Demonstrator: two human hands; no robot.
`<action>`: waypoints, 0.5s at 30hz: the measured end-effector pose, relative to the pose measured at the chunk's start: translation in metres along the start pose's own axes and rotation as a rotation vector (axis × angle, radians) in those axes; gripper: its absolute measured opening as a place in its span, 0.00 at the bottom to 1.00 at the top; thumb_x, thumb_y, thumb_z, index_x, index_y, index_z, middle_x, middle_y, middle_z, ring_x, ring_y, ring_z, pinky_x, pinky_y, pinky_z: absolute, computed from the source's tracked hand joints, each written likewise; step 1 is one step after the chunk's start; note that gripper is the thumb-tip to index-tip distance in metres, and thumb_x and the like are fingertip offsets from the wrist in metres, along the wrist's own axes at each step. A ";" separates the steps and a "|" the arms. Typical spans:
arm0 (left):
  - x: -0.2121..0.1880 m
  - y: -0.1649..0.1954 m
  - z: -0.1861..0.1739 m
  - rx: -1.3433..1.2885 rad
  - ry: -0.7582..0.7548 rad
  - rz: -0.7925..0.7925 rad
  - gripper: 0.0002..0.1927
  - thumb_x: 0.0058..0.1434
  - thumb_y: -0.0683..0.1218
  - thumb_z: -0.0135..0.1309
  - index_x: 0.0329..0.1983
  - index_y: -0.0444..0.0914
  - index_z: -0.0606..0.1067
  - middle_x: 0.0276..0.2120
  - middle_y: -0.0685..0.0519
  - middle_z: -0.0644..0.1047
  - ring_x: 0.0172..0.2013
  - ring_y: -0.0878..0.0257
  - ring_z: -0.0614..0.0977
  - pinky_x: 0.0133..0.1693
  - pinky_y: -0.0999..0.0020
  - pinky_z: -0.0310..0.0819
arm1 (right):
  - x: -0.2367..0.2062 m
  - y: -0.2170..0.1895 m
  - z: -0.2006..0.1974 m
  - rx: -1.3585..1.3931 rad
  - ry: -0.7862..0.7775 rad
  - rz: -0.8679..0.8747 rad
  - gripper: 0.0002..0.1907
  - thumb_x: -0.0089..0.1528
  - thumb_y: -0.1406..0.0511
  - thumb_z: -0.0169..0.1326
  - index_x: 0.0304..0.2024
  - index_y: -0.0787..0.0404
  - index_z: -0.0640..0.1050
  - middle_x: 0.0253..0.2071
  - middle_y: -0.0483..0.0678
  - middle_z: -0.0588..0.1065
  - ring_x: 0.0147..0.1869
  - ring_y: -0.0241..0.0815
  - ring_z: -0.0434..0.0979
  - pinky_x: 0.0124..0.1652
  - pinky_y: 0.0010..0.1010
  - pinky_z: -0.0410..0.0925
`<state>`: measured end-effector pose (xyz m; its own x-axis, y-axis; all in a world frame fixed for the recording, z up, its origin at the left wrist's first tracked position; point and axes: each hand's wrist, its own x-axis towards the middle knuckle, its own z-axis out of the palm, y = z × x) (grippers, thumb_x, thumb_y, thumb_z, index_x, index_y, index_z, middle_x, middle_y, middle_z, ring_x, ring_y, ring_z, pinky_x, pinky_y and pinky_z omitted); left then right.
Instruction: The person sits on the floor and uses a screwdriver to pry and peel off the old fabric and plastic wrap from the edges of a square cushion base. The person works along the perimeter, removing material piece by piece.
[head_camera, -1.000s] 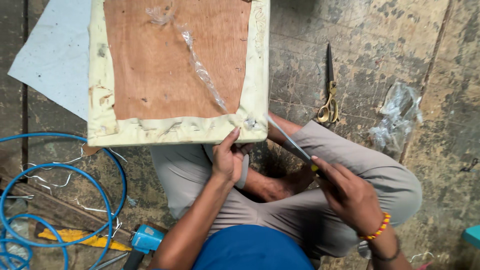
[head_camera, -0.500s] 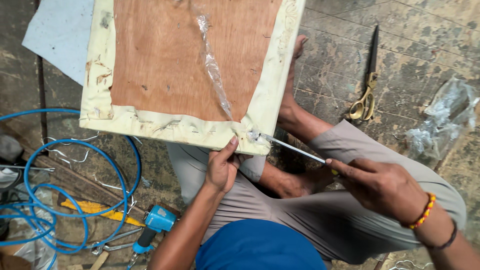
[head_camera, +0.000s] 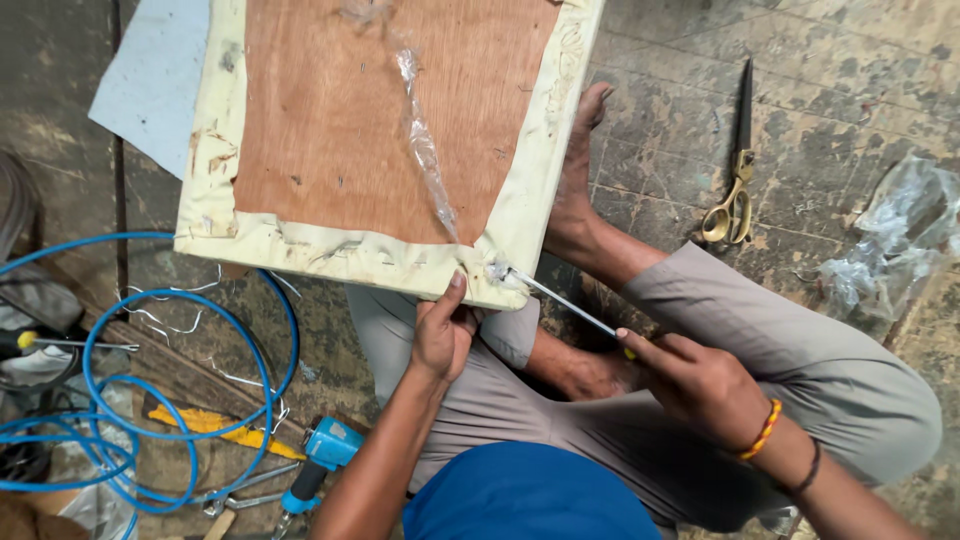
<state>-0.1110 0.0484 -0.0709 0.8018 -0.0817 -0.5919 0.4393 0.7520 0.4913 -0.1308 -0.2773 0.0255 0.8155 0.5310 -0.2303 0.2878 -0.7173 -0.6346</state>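
Observation:
A square seat panel (head_camera: 390, 130) of brown plywood with cream fabric stapled round its edges lies upside down on the floor. My left hand (head_camera: 443, 330) presses on the cream fabric at the panel's near right corner. My right hand (head_camera: 700, 385) grips a screwdriver (head_camera: 560, 298) by its handle. The thin metal shaft slants up to the left, and its tip is dug into the fabric at that same corner, just right of my left thumb. A twisted strip of clear plastic (head_camera: 422, 140) lies across the plywood.
Gold-handled scissors (head_camera: 735, 175) lie on the stone floor at the right, with crumpled clear plastic (head_camera: 895, 250) beyond. A coiled blue air hose (head_camera: 150, 400), a blue pneumatic stapler (head_camera: 315, 462) and a yellow tool (head_camera: 215, 428) sit at the left. My crossed legs and bare foot (head_camera: 575, 190) lie beside the panel.
The view has shifted, so the panel now sits higher and nearer. The screwdriver tip has moved from off the panel into the fabric corner. My left hand stays on that edge.

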 end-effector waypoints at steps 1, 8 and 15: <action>0.001 0.001 0.000 0.003 0.002 -0.013 0.23 0.71 0.47 0.50 0.64 0.31 0.66 0.57 0.44 0.75 0.55 0.52 0.78 0.54 0.54 0.76 | -0.003 0.000 0.005 -0.071 0.006 0.000 0.32 0.55 0.69 0.59 0.63 0.53 0.74 0.29 0.49 0.74 0.27 0.46 0.76 0.29 0.38 0.71; 0.003 0.006 0.005 -0.002 0.020 -0.001 0.23 0.70 0.48 0.51 0.64 0.31 0.67 0.55 0.45 0.77 0.54 0.52 0.80 0.53 0.54 0.77 | -0.023 -0.009 0.068 1.504 -0.169 0.806 0.26 0.65 0.63 0.53 0.67 0.52 0.72 0.26 0.48 0.72 0.19 0.36 0.67 0.17 0.27 0.61; 0.007 0.003 0.006 -0.009 0.031 0.002 0.23 0.70 0.48 0.51 0.63 0.30 0.69 0.54 0.45 0.78 0.51 0.53 0.81 0.50 0.56 0.78 | -0.027 -0.046 0.128 2.218 -0.071 0.695 0.23 0.68 0.59 0.49 0.65 0.53 0.66 0.31 0.49 0.71 0.18 0.36 0.66 0.15 0.23 0.59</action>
<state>-0.1022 0.0464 -0.0698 0.7898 -0.0600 -0.6104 0.4338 0.7583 0.4867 -0.2300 -0.2008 -0.0341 0.4874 0.5563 -0.6731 -0.7557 0.6549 -0.0059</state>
